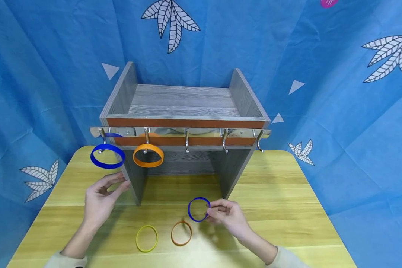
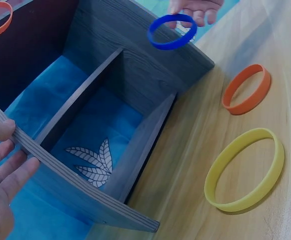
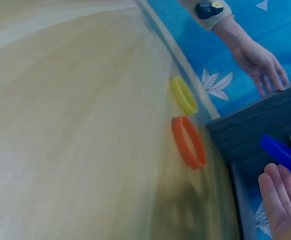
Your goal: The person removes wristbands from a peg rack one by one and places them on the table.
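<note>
My right hand (image 1: pixel 228 217) pinches a blue silicone wristband (image 1: pixel 189 210) by its right side, raised over the table in front of the grey wooden shelf (image 1: pixel 184 108). My left hand (image 1: pixel 102 197) grips the front edge of the shelf's left side panel (image 2: pixel 80 182) between thumb and fingers. Along the shelf's front runs a metal hook rail (image 1: pixel 201 132). Another blue wristband (image 1: pixel 107 165) hangs on its leftmost hook, and an orange wristband (image 1: pixel 148 164) hangs on the hook beside it. A yellow wristband (image 2: pixel 245 200) and a second orange wristband (image 2: pixel 248 90) lie on the table.
The three hooks to the right, including the middle hook (image 1: pixel 187 140), carry no bands. Under the shelf is a pale wooden table (image 1: pixel 278 223) with rounded back corners. A blue cloth (image 1: pixel 221 41) with leaf prints hangs behind and at both sides.
</note>
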Motion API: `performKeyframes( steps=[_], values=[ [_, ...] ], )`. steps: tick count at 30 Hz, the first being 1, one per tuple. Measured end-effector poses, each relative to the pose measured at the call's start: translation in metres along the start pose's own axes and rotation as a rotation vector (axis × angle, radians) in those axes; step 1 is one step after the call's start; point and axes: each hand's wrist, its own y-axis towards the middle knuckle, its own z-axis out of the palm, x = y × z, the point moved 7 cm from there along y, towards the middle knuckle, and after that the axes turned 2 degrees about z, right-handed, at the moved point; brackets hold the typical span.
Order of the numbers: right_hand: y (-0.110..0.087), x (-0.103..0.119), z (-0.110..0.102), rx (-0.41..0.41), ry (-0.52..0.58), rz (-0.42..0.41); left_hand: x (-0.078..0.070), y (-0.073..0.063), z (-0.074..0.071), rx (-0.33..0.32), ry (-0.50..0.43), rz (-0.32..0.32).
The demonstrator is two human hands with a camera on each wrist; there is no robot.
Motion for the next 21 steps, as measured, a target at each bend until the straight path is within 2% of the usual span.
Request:
performKeyframes(
  steps=[5, 12, 21],
  values=[
    [-0.003, -0.012, -0.005, 0.002, -0.006, 0.033, 0.000, -0.001, 0.000, 0.000, -0.011, -0.001],
    [-0.010, -0.021, -0.017, -0.030, -0.021, 0.067, 0.000, 0.000, 0.000, 0.002, 0.020, -0.005],
    [-0.019, -0.033, -0.018, 0.000, -0.077, 0.113, 0.000, 0.000, 0.000, -0.001, 0.040, -0.026]
  ],
)
